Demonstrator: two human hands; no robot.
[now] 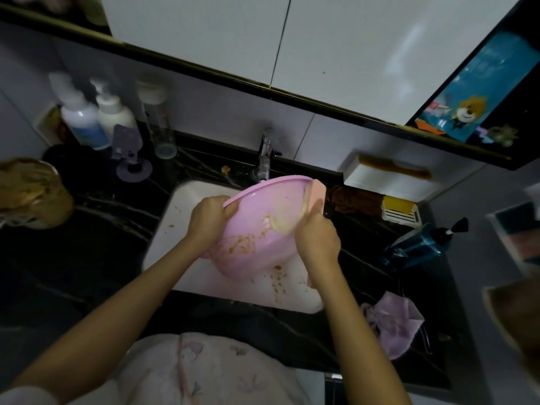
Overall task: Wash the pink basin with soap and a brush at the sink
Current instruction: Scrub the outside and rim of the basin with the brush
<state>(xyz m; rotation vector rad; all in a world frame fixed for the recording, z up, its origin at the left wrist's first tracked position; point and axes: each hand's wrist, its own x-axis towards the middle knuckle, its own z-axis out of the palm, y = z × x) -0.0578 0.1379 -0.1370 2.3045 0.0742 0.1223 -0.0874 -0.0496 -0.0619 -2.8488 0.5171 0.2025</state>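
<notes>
Head view: the pink basin (257, 226) is tilted up on edge over the white sink (172, 229), with its open side facing the person and its far rim just below the faucet (264, 154). Brown smears are on its inner wall, and brown bits lie on the sink floor below it.

The left hand (209, 217) grips the basin's left rim, fingers curled over the edge and thumb on the inside. The right hand (317, 236) is closed round a pale pink brush (317, 192), whose head is pressed to the inside wall near the right rim, in a patch of whitish foam. The fingers there are wrapped tight, not spread.

The sink is set in a black marbled counter (111, 229). At back left stand two white bottles (80, 118) and a purple stand (131, 159). To the right of the sink are:
- a brown cloth (355, 200)
- a yellow soap bar (399, 203) in a white dish
- a blue pump bottle (420, 244) lying on its side
- a crumpled pink cloth (393, 325) at the near right
</notes>
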